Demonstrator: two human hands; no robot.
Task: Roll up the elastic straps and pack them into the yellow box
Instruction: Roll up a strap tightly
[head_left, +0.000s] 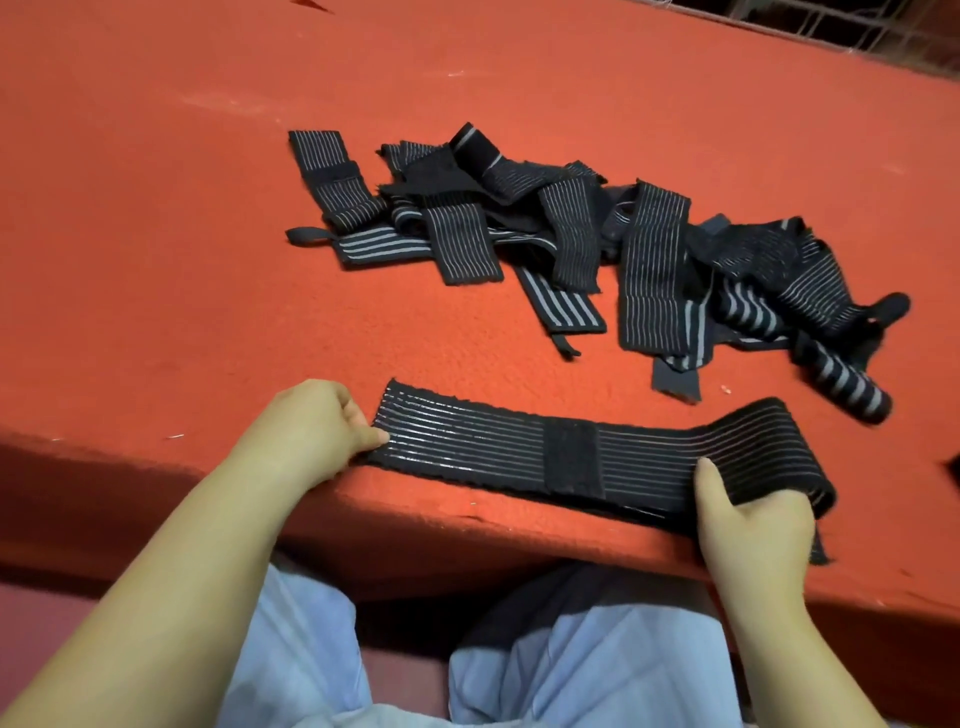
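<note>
One elastic strap (545, 452) lies stretched flat along the near edge of the red tabletop (182, 260), black with thin pale lines and a plain black patch (573, 460) across its middle. Left hand (317, 431) pinches the strap's left end, thumb on top, fingers curled under. Right hand (753, 525) grips the right end, where the strap folds back over the fingers and a bit hangs off the near edge. Pile of loose straps (597, 234) sits further back, middle to right side of the tabletop, tangled and overlapping. One rolled strap (844, 387) lies at the pile's right end, just beyond the held strap, not touching it. Yellow box not in view. Light blue trousers (597, 665) below the near edge
</note>
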